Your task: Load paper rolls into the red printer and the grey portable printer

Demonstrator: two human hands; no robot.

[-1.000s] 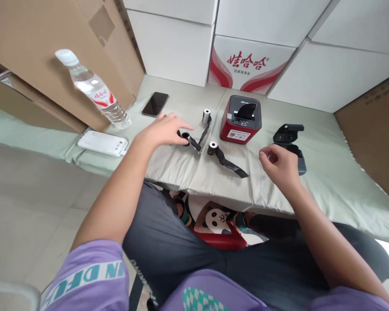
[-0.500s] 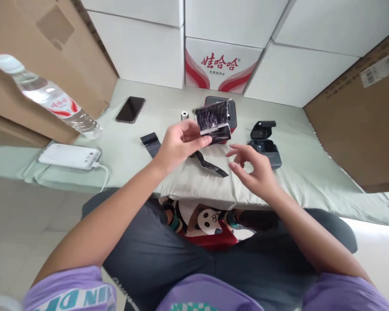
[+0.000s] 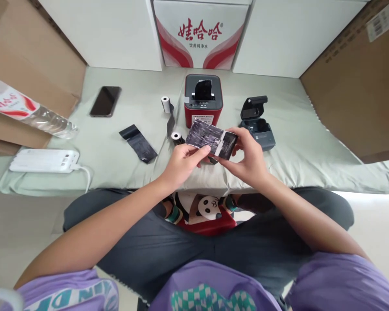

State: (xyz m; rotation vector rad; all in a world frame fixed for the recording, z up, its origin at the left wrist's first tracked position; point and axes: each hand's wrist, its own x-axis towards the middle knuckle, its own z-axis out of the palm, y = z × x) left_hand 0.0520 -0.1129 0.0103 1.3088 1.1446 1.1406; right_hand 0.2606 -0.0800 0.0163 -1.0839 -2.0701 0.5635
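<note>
The left hand and the right hand hold one dark printed strip between them, just in front of the red printer and lifted off the counter. The left grip is closed as a pinch, thumb on top, on the strip's left lower edge. The right grip is closed around the strip's right end, fingers curled over the pale part there. The strip's long axis runs left to right, dipping slightly toward the right hand, with its printed face turned up toward the camera. Both hands are on it, so neither is nearer; it lies directly between them.

A small paper roll lies on the counter in front of the printer and to its left, just beyond the left hand. A second roll stands beside the printer's left wall. A loose dark strip lies farther left of the printer. A dark open printer sits just to the right of the red printer, beyond the right hand. A phone, a power bank and a water bottle lie well to the left.
</note>
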